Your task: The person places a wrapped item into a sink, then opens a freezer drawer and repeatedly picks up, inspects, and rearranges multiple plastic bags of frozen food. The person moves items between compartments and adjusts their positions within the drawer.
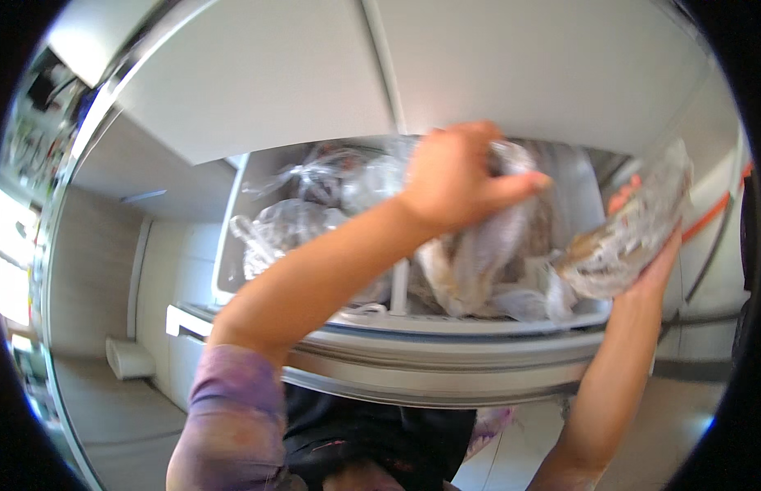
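Observation:
An open freezer drawer (401, 288) filled with bagged food lies before me. At its right side, my right hand (653, 264) holds up a clear plastic bag of brownish frozen food (620, 245), its kind unclear. My left hand (457, 178) is over the drawer's right compartment, thumb spread, somewhat blurred. Just under it stands a long pale package in plastic (491, 258); whether the fingers touch it I cannot tell. In the left compartment are knotted clear bags (322, 178) and a round wrapped bundle (288, 224).
White appliance panels (264, 80) overhang the drawer's far edge. A metallic drawer front (442, 374) runs close to my body. On the left is a grey cabinet side (98, 264) with a white cup-like object (130, 359) near it. An orange hose or cable (709, 218) passes on the right.

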Demonstrator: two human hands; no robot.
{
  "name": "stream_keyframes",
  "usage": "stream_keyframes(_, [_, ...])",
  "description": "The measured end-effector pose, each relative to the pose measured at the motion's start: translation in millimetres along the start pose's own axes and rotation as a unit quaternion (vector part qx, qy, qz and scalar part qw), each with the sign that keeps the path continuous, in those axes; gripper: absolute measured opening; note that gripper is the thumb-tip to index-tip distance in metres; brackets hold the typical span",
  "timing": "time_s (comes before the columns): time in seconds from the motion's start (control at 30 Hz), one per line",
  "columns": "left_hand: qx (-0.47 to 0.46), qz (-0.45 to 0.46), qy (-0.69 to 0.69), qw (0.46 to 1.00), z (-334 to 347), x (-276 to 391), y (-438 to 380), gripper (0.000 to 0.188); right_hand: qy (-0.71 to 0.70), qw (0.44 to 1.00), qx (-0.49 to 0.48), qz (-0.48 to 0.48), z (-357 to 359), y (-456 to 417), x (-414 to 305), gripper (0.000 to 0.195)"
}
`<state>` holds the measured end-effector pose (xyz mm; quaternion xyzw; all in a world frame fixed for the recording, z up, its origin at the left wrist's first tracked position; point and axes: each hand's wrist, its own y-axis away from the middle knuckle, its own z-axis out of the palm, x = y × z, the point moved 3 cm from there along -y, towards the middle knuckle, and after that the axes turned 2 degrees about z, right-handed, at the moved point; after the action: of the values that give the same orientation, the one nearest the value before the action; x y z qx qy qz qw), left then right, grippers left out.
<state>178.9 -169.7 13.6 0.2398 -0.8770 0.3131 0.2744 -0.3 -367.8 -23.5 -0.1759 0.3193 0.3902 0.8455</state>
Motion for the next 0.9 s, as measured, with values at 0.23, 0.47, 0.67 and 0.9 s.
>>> stream_keyframes(0.23, [-0.120,0.077,-0.060,0.988,44,11,17,0.088,0.111,0.979,0.136,0.100,18,-29,-18,0.048])
stream_keyframes(0.47, [-0.382,0.012,-0.278,0.881,-85,-42,109,0.094,0.142,0.962,0.165,0.165,28,-22,22,0.053])
stream_keyframes(0.67, [-0.337,-0.105,-0.194,0.915,-140,-60,136,0.053,0.164,0.941,0.113,0.272,0,-32,23,0.050])
stream_keyframes(0.9, [0.095,-0.353,0.104,0.925,-213,-138,142,0.032,0.191,0.921,0.140,0.308,1,-32,40,0.042])
